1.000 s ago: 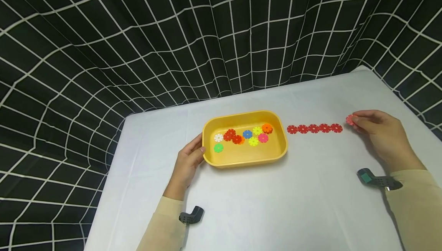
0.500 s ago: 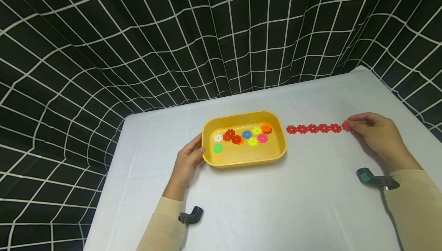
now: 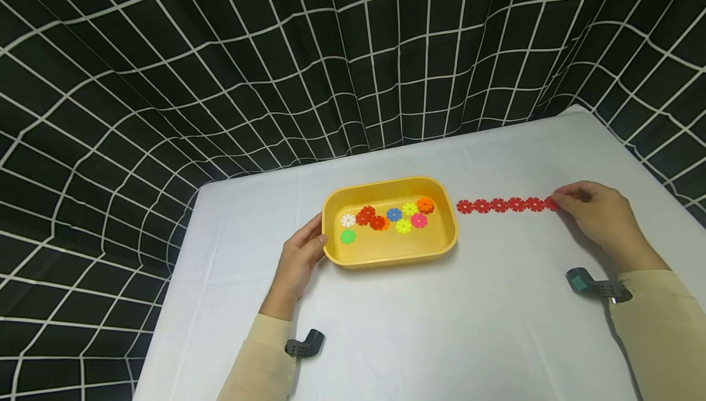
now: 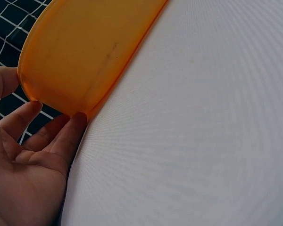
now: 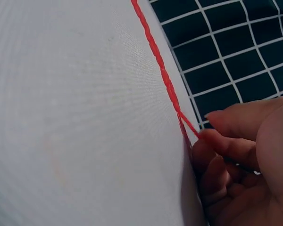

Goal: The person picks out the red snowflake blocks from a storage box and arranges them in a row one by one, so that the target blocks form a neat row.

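Observation:
A red notched plastic disc (image 3: 550, 203) is pinched between the thumb and fingers of my right hand (image 3: 598, 220). Its near edge meets the right end of a straight row of red discs (image 3: 499, 205) lying on the cloth. From the right wrist view, the held disc (image 5: 191, 127) slants up off the table, while the row lies flat. My left hand (image 3: 298, 261) holds the left end of a yellow tray (image 3: 388, 252), thumb at the rim. The left wrist view shows fingertips against the tray's outer wall (image 4: 85, 56).
Inside the tray are loose notched discs: a white one (image 3: 348, 221), a green one (image 3: 347, 236), a blue one (image 3: 394, 214), a pink one (image 3: 419, 221), and several red, yellow and orange ones. White cloth (image 3: 441, 327) covers the table; a black checked curtain (image 3: 353, 51) hangs behind.
My right hand has moved left and brought the held disc from a gap away to the row's right end. The left hand and tray have stayed nearly still.

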